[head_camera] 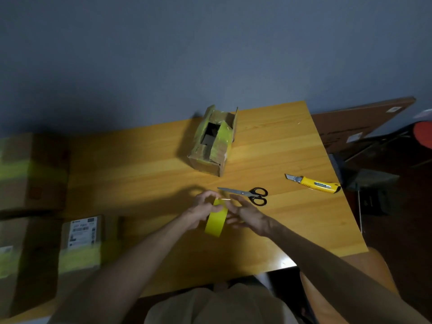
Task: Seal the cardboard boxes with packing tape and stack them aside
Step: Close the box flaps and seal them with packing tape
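Observation:
A yellow roll of packing tape (216, 220) stands on edge between my hands above the wooden table (140, 164). My left hand (203, 211) grips the roll from the left, thumb on its top. My right hand (245, 213) is at the roll's right side, fingertips pinching at the tape's top edge. A small cardboard box (211, 141) sits farther back with its flaps partly open and old yellow tape on them. Taped boxes (79, 244) stand at the left.
Black-handled scissors (247, 195) lie just beyond my right hand. A yellow utility knife (313, 183) with its blade out lies near the table's right edge. More blurred boxes (28, 171) are stacked at far left. A dark board (350, 122) and clutter sit right of the table.

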